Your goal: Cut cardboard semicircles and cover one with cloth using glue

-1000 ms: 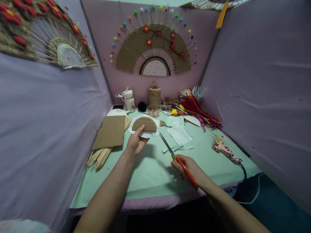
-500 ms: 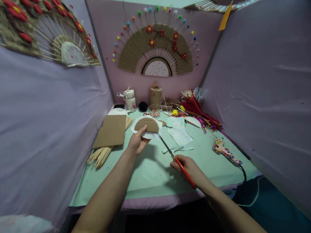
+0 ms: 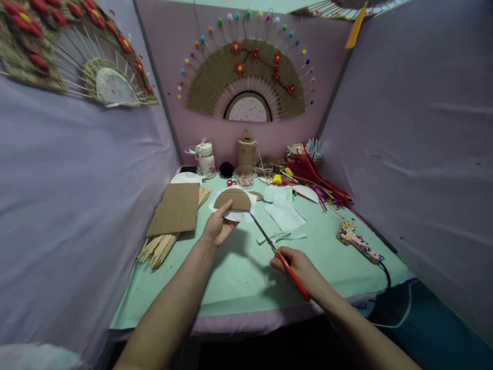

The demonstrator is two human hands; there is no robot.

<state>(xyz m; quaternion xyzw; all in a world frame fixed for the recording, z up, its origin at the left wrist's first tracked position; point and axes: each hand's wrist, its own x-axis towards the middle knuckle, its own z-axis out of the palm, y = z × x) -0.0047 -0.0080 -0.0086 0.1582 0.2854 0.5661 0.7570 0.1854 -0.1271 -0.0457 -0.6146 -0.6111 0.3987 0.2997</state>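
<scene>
My left hand [image 3: 220, 224] pinches a half-round piece of brown cardboard [image 3: 239, 198], thumb on top. Under the cardboard lies a white sheet [image 3: 238, 216] that sticks out past its edge all round; whether it is paper or cloth I cannot tell. Red-handled scissors [image 3: 290, 273] are gripped in my right hand [image 3: 293, 262]. Their blades point up and left, with the tips at the right corner of the white sheet. My right fingers are wrapped round the handles and partly hide them.
A cardboard sheet [image 3: 180, 208] rests on thin sticks [image 3: 164, 249] at left. Pale cloth pieces [image 3: 287, 216] lie right of my hands, and a glue gun [image 3: 360, 244] farther right. Behind stand a white bottle [image 3: 207, 160], a twine spool [image 3: 246, 153] and red pipe cleaners [image 3: 319, 177].
The white sheet and cardboard have tilted very slightly in my left hand. The scissors have shifted a little left, their blades closer together.
</scene>
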